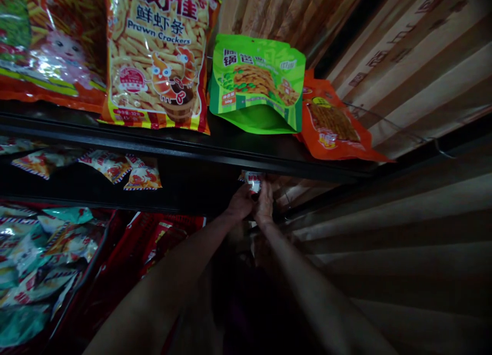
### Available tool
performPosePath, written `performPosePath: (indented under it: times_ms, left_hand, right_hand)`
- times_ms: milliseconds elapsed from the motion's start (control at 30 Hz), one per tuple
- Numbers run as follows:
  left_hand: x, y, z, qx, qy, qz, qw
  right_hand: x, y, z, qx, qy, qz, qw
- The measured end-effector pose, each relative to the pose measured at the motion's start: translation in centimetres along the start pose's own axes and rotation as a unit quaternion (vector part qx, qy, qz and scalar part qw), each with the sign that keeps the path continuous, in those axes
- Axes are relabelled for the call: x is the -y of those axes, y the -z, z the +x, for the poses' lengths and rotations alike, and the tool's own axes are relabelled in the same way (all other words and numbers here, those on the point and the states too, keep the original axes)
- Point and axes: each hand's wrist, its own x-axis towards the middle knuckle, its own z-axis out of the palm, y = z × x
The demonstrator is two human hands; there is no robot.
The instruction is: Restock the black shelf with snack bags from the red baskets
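At the right end of the lower shelf, a small white snack packet [253, 180] with red lettering stands between my two hands. My left hand [241, 203] has its fingers closed at the packet's lower left side. Along the packet's right side lies my right hand [264, 202], its fingers pressed against it. The shelf above cuts off the top of the packet. On the same lower shelf, farther left, rest several small snack packets [143, 174] with striped edges.
The upper black shelf [184, 149] carries a prawn crackers bag [157, 58], a green snack pouch [257, 86] and an orange snack packet [332, 122]. Below left is an open box of small packets [49, 263] beside a red package [165, 237]. A corrugated wall [415, 232] bounds the right.
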Motion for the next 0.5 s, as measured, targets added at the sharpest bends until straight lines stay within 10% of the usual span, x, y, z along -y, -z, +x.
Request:
performPosePath:
  times_ms: [500]
  left_hand:
    - [1.7,0.8,0.1,0.001,0.011,0.011,1.000]
  right_hand:
    - [0.1,-0.8,-0.7,0.036,-0.014,-0.041,0.998]
